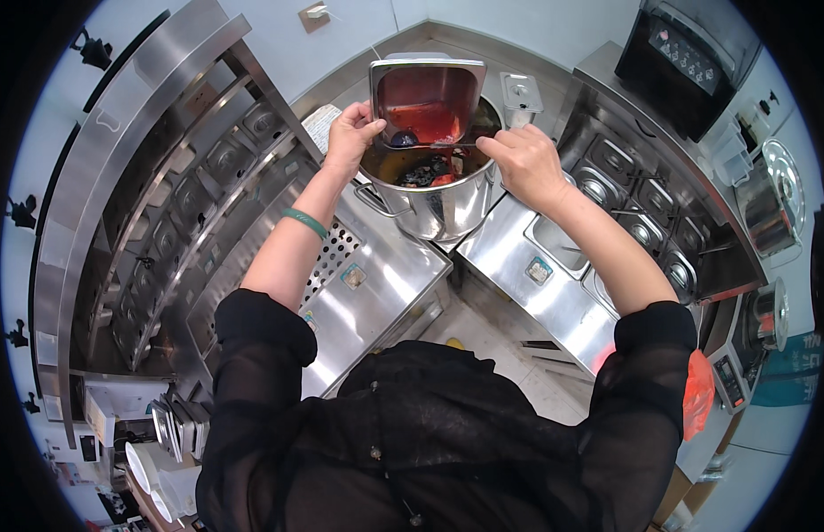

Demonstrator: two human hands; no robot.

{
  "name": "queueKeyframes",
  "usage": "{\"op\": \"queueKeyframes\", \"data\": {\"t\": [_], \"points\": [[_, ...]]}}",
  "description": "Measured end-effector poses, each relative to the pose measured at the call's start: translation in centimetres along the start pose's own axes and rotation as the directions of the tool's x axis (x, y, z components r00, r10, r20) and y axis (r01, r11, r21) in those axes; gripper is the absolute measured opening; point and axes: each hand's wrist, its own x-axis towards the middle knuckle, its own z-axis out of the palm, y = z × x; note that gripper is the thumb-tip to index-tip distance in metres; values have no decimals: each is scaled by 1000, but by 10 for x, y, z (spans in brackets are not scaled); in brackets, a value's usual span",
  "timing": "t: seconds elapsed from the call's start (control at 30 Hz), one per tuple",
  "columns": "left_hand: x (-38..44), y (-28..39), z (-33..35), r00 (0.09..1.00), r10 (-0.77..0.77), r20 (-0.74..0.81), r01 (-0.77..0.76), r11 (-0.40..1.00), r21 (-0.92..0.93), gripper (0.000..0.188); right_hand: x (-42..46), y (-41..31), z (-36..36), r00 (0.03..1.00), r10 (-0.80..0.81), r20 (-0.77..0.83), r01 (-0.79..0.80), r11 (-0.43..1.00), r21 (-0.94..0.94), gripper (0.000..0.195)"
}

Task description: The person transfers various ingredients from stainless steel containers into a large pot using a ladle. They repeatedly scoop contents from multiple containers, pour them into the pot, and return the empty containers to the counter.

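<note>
My left hand [353,138] grips the left rim of a rectangular steel pan [426,86], which is tilted over a large steel stockpot [445,216]. Red liquid [425,120] coats the pan's inside, and a round dark piece [404,138] sits near its lower rim. My right hand [528,159] is closed around one end of a thin dark utensil [475,143] lying along that rim; its working end is not clear. Red stuff runs from the pan into the pot. Inside the pot are brownish liquid, dark pieces [422,174] and a red piece [444,180].
Steel counters [385,279] meet at a corner beneath the pot. Racks of lidded steel pans [229,156] stand left, with more lidded pans [604,159] right. A small lidded container [520,93] stands behind the pot. A black appliance [684,60] sits on the right shelf.
</note>
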Motion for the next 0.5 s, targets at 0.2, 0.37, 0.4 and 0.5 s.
{"op": "queueKeyframes", "data": {"t": [0.2, 0.37, 0.4, 0.5], "points": [[2, -5, 10, 999, 49, 6, -49, 998, 29, 22, 21, 2, 16, 998, 51, -23, -53, 996, -77, 8], [0, -1, 12, 994, 110, -27, -109, 993, 49, 23, 11, 2, 10, 995, -83, 56, 90, 987, -134, 8], [0, -2, 14, 992, 124, -9, -124, 991, 47, 23, 13, 5, 6, 996, -73, 49, 80, 982, -171, 7], [-1, -4, 19, 994, 107, 2, -107, 990, 89, 23, 24, 14, 13, 997, -52, 62, 66, 968, -242, 7]]}}
